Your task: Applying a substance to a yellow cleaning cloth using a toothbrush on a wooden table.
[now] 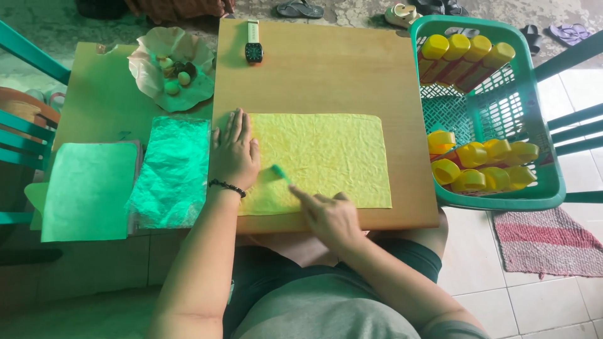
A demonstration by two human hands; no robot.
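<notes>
A crinkled yellow sheet [326, 157] lies flat on a wooden board [326, 69] across my lap. My left hand [235, 150] presses flat on the sheet's left edge, fingers spread, a dark bead bracelet on the wrist. My right hand [330, 216] grips a small green-tipped tool [281, 174], blurred, whose tip touches the sheet beside my left hand.
A green plastic basket [502, 201] at the right holds several yellow-capped bottles [468, 59]. A wristwatch [254, 47] lies at the board's far edge. Left, a table carries green foil sheets [173, 172], green paper [88, 191] and a paper wrapper with small round pieces [171, 69]. A rug [546, 242] lies on the tiled floor.
</notes>
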